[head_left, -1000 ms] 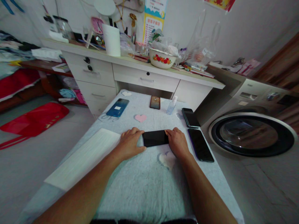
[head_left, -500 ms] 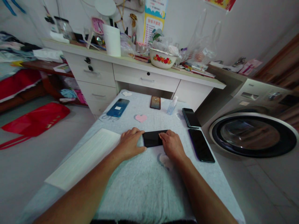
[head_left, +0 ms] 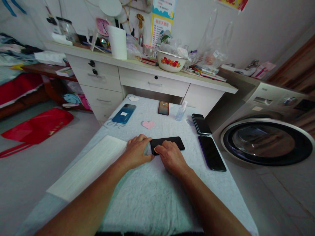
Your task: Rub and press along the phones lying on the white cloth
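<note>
A black smartphone lies face up and crosswise on the cloth-covered table. My left hand grips its left end, thumb at the near corner and fingers at the far one. Bent over the left part of the screen is my right hand, its fingers pinched together and pressed to the glass. A small pale orange tip shows at those fingertips; whether it is a nail or a scrap of something, I cannot tell. Beside my left forearm lies a folded white cloth or paper sheet.
Toward the back are a blue phone, a brown phone or case and a clear spray bottle. On the right edge lie a stack of phones and a purple-edged phone. A washing machine stands at right.
My right hand has slid left across the screen, from the phone's right end toward its left end, uncovering the right end. My left hand and the phone have stayed in place.
</note>
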{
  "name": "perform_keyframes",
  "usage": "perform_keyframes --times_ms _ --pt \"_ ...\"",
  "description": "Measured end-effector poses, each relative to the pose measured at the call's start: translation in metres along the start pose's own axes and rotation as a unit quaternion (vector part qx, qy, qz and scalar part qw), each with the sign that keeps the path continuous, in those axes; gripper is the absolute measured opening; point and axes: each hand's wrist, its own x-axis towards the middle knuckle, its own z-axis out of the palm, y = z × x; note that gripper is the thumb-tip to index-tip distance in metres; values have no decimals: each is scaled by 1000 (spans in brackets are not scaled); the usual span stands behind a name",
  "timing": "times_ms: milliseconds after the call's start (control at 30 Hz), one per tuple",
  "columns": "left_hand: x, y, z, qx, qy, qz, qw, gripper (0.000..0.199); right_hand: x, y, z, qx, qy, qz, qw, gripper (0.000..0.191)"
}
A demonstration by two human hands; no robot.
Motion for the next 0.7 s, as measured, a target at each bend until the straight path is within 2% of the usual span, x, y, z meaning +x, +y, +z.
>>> perform_keyframes --times_ms 200,700 --pt "1 -1 1 1 -2 5 1000 63 1 -3 -1 -8 -2 -31 999 22" --pt "0 -4 2 -4 7 14 1000 64 -3 25 -10 0 -4 80 997 23"
